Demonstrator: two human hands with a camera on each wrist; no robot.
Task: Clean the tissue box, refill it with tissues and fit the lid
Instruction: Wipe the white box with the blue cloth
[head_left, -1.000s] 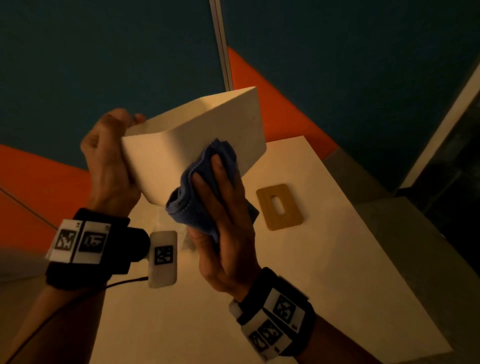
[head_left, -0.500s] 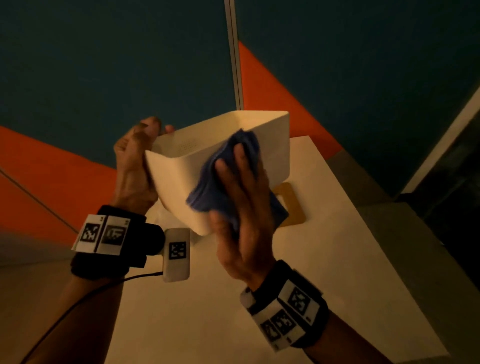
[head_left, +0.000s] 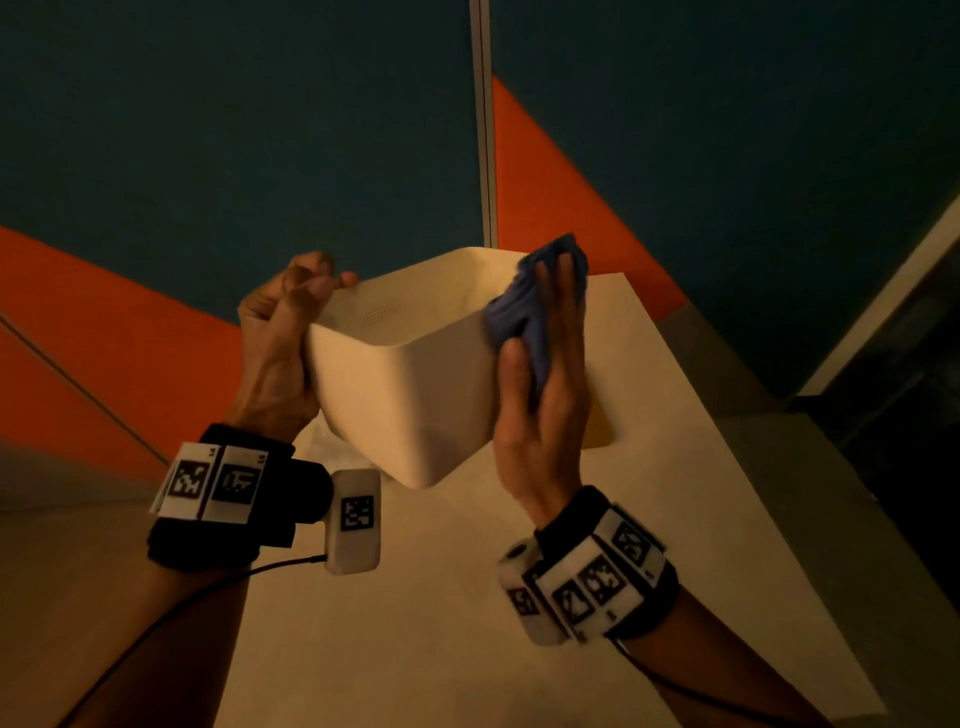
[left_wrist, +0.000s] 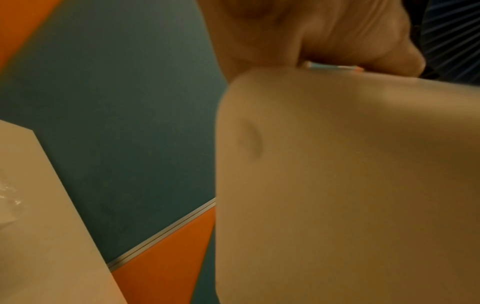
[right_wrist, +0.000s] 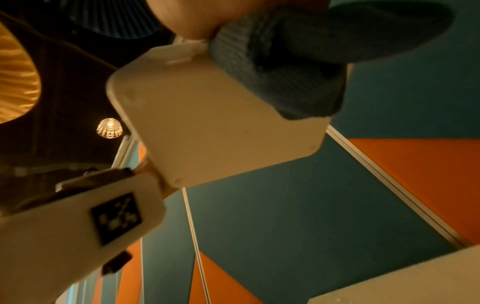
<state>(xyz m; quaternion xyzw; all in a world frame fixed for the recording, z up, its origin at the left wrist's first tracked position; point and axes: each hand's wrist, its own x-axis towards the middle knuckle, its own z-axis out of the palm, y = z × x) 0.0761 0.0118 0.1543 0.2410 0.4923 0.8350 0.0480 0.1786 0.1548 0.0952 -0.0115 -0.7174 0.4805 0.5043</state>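
Two hands hold the white tissue box (head_left: 405, 395) above the table (head_left: 649, 519): left hand (head_left: 275, 343) gripping its rim, right hand (head_left: 545, 395) pressing a blue cloth (head_left: 524, 312) flat-fingered against its side.

Cream tissue box (head_left: 405, 395); blue cloth (head_left: 524, 312); teal-orange wall (head_left: 208, 130).

No readable text — only black-white coded markers on wrist bands (head_left: 218, 480), undecipherable.

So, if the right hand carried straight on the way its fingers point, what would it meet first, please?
Probably nothing close: the right hand presses the blue cloth flat against the tissue box side, fingers pointing up and away along it toward the teal wall panel. Depth is unclear.
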